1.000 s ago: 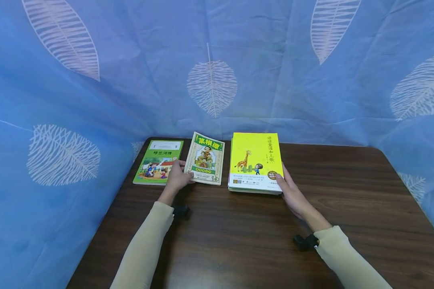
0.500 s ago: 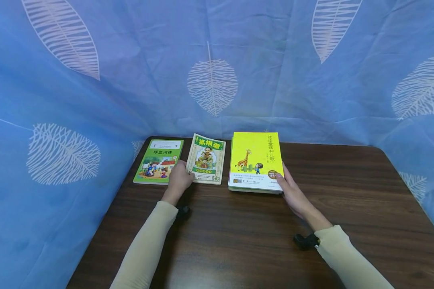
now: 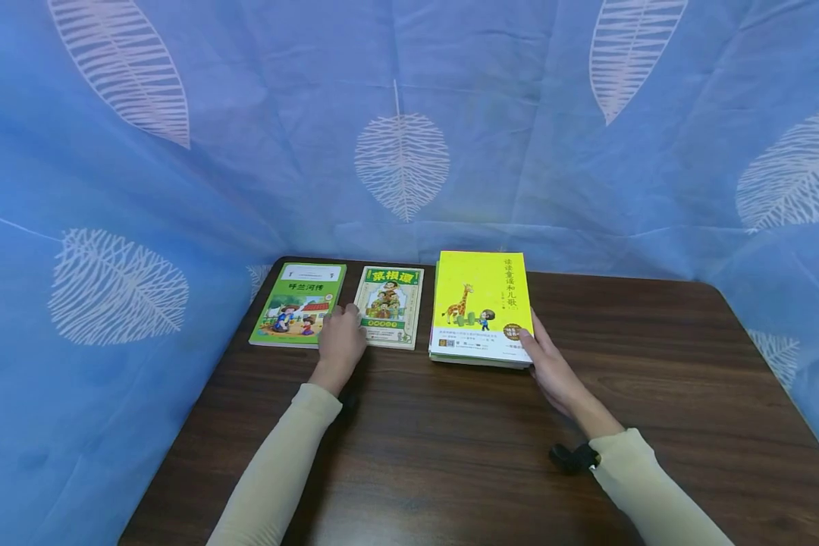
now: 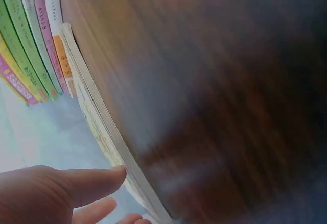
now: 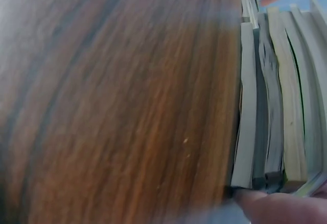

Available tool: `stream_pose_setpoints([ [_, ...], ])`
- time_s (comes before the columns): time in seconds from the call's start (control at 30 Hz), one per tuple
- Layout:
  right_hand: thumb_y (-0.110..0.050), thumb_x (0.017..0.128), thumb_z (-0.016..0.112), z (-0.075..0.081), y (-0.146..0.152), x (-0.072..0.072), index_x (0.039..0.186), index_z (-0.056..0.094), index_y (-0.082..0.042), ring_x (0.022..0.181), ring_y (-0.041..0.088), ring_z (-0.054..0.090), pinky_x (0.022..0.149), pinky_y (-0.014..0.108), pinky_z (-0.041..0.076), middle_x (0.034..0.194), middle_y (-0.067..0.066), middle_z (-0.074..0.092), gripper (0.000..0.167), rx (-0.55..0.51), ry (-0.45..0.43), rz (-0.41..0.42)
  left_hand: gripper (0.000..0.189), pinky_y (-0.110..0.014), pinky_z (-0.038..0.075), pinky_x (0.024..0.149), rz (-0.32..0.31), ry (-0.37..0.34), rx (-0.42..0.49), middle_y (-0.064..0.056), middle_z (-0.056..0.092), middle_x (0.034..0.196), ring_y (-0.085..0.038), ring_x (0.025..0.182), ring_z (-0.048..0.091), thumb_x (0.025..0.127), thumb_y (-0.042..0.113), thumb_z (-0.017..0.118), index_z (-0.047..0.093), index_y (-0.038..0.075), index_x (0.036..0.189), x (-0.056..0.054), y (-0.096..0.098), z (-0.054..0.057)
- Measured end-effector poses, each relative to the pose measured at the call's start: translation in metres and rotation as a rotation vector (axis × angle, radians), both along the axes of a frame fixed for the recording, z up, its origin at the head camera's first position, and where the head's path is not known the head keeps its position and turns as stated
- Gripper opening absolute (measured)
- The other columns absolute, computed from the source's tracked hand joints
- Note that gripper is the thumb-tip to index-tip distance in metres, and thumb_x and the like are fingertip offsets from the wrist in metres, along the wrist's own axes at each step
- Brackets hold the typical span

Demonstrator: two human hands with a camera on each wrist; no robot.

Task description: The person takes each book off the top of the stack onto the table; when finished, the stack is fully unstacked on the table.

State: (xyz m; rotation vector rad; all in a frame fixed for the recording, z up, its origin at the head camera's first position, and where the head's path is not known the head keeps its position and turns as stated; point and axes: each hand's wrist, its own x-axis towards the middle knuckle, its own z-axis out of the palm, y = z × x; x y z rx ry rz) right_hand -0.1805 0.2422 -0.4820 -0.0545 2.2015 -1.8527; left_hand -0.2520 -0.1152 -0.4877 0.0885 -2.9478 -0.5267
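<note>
Book stack (image 3: 481, 303); left wrist shows spines (image 4: 29, 40)

Blue cloth (image 3: 491, 174): is hanging in creases.
Leaf prints (image 3: 402, 167): are showing white.
Dark wood-grain tabletop (image 3: 669, 364): is reflecting soft light.

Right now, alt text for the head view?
A person's right hand grips a yellow-topped book stack. Their left hand is between a green book on the left and a cream book, on a brown table before leaf-patterned blue cloth.
</note>
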Motion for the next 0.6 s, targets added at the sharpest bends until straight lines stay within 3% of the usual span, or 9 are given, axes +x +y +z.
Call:
stream_pose_setpoints([
  [0.13, -0.052, 0.113, 0.033, 0.002, -0.002, 0.001, 0.168, -0.008, -0.041, 0.136, 0.018, 0.049, 0.119, 0.054, 0.032, 0.167, 0.013, 0.03, 0.07, -0.022, -0.026, -0.035, 0.04, -0.052, 0.059, 0.098, -0.085, 0.052, 0.025, -0.023, 0.066, 0.129, -0.038, 0.118, 0.065, 0.094, 0.018, 0.08, 0.069, 0.003, 0.13, 0.003, 0.006, -0.001],
  [0.23, -0.055, 0.112, 0.035, 0.004, -0.002, 0.003, 0.17, -0.001, -0.035, 0.126, 0.009, 0.053, 0.12, 0.054, 0.033, 0.163, 0.015, 0.038, 0.072, -0.008, -0.053, -0.086, 0.038, -0.051, 0.056, 0.103, -0.207, 0.059, 0.188, -0.019, 0.067, 0.131, -0.035, 0.121, 0.065, 0.099, 0.023, 0.074, 0.069, 0.005, 0.132, 0.006, 0.018, -0.002],
  [0.33, -0.059, 0.11, 0.038, 0.006, -0.002, 0.004, 0.171, 0.008, -0.027, 0.121, 0.004, 0.055, 0.12, 0.05, 0.037, 0.16, 0.016, 0.044, 0.076, 0.033, -0.077, -0.14, 0.041, -0.049, 0.055, 0.108, -0.33, 0.004, 0.416, -0.016, 0.064, 0.14, -0.033, 0.128, 0.065, 0.107, 0.029, 0.062, 0.062, 0.007, 0.142, 0.009, 0.033, -0.004],
  [0.43, -0.062, 0.108, 0.041, 0.008, -0.002, 0.005, 0.171, 0.014, -0.021, 0.119, 0.003, 0.057, 0.118, 0.047, 0.042, 0.159, 0.017, 0.046, 0.08, 0.067, -0.086, -0.169, 0.05, -0.049, 0.052, 0.113, -0.401, -0.077, 0.59, -0.013, 0.056, 0.153, -0.032, 0.137, 0.061, 0.111, 0.038, 0.051, 0.051, 0.011, 0.153, 0.014, 0.048, -0.007],
  [0.6, -0.059, 0.108, 0.044, 0.011, 0.0, 0.006, 0.17, 0.015, -0.016, 0.115, -0.001, 0.061, 0.119, 0.047, 0.046, 0.16, 0.019, 0.047, 0.081, 0.076, -0.086, -0.175, 0.062, -0.052, 0.039, 0.125, -0.448, -0.188, 0.717, -0.008, 0.042, 0.168, -0.031, 0.154, 0.044, 0.112, 0.051, 0.041, 0.035, 0.019, 0.165, 0.02, 0.067, -0.008],
])
